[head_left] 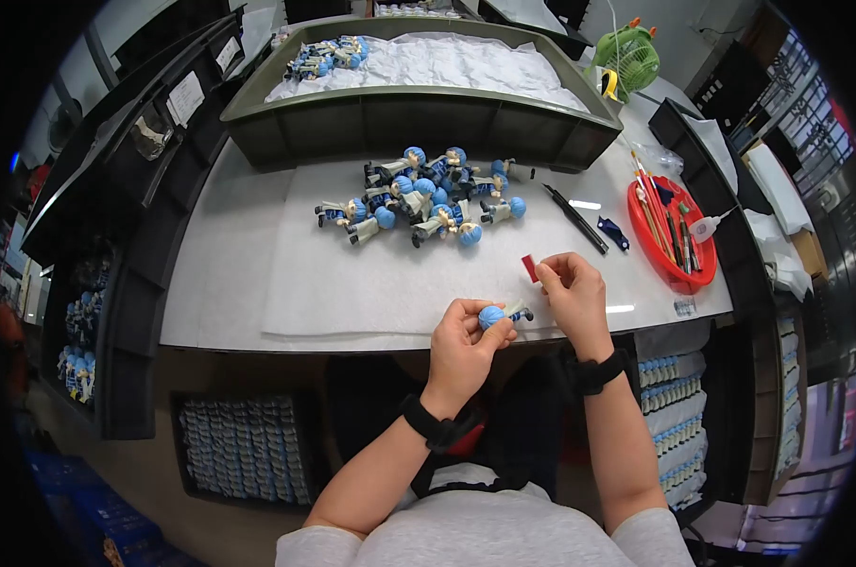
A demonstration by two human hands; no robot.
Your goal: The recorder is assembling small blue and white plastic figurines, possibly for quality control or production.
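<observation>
My left hand (465, 333) is closed around a small figurine (492, 317) with blue hair, a cream coat and dark feet. The figurine lies on its side just above the table's front edge, feet pointing right. Pinched between the thumb and fingers of my right hand (575, 291) is a small flat red strip (530, 269) with a pale edge; its exact kind is not clear. The strip is held above the figurine and apart from it. Beyond both hands, a loose pile of similar figurines (424, 203) rests on the white sheet (352, 283).
A large dark green tray (352, 129), lined with white sheeting, stands at the back. A red tray (710, 274) with brushes lies right, near a black pen (575, 218) and dark blue piece (613, 233). Crates of figurines (244, 449) sit below. A green fan (628, 57) stands far right.
</observation>
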